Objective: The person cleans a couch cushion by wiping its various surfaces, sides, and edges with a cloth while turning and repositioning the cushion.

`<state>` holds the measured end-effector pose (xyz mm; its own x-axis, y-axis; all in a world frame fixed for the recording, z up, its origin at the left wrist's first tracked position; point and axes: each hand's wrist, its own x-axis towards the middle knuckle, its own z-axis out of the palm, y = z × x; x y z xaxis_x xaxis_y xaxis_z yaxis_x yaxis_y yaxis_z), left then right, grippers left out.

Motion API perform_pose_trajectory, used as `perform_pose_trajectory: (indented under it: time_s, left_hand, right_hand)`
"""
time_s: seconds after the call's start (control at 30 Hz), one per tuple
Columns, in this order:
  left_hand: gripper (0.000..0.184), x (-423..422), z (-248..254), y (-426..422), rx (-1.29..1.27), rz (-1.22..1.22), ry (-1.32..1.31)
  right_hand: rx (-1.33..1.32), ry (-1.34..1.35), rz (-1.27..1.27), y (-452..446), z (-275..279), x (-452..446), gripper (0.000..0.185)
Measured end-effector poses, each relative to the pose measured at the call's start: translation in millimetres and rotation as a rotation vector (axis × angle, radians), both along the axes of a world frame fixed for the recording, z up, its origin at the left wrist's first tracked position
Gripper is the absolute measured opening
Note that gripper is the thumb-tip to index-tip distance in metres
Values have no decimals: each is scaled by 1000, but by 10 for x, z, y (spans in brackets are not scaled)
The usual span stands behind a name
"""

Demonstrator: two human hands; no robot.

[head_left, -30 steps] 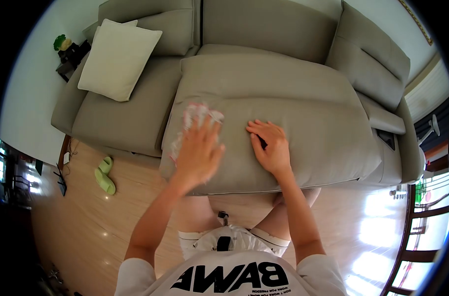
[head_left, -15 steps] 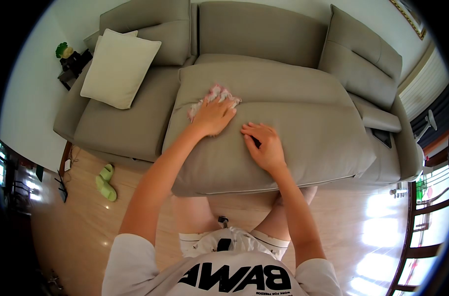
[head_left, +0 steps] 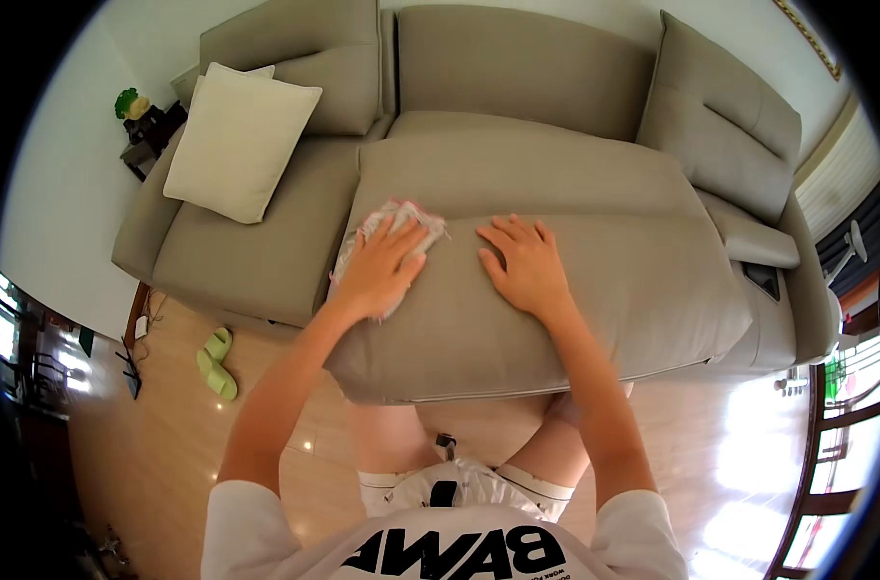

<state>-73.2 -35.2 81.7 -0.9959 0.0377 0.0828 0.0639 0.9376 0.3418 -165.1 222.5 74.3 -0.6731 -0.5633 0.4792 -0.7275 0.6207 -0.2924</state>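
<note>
My left hand [head_left: 374,277] holds a crumpled white cloth with pink edging [head_left: 426,221] under its palm. The fingers lie over the cloth, pressing it against the left part of a large grey-brown sofa cushion [head_left: 643,275]. Cloth shows beyond the fingertips and along both sides of the hand; the rest is hidden beneath it. To the right, my right hand [head_left: 529,268] rests on the same cushion with its fingers spread and nothing held. The cushion lies in front of me, its near edge above my legs, with a seam running across its top.
Behind the cushion stands the grey-brown sofa [head_left: 522,63]. Cream pillows [head_left: 242,145] lean at its left end. Green slippers [head_left: 216,362] lie on the glossy floor to the left. A dark tablet-like panel [head_left: 761,281] sits by the right armrest.
My left hand has drawn the cloth toward me and to the left across the cushion. The fingers of my right hand have spread out and reached slightly farther away.
</note>
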Motion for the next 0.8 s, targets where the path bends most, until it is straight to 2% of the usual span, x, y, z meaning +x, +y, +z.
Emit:
perform_pose_trajectory:
  time_s: [0.1,0.2,0.27,0.3,0.4,0.5,0.6,0.7,0.8]
  left_hand:
    - [62,-684,-263,-350,-63,71,21]
    - [65,-1194,-435,-577,95,294,105]
    - [68,-1252,-453,-591,144,340,84]
    - [70,-1251,-456,-586,173,366,71]
    - [72,-1000,-594,-704,196,201,135]
    - [75,-116,-193,-498,319,171,10]
    - [79,497,-275,-640,509,96,-47]
    - [84,488,-264,-760,816,87,-167]
    - [87,-57,-467,-817,778,139,-73]
  right_hand:
    - [4,-52,7,21,-15,8,39]
    - [-10,-67,12,-3,-12,-6,39]
    - [-15,-76,14,14,-13,-10,40]
    - [-18,-73,18,30,-3,-5,40]
    - [-24,-77,34,56,-6,16,40]
    - [-10,-81,31,79,-6,55,39]
    - [7,-43,17,67,4,66,38]
    - [22,-25,8,39,-11,100,37]
    - [18,-29,0,27,20,89,37]
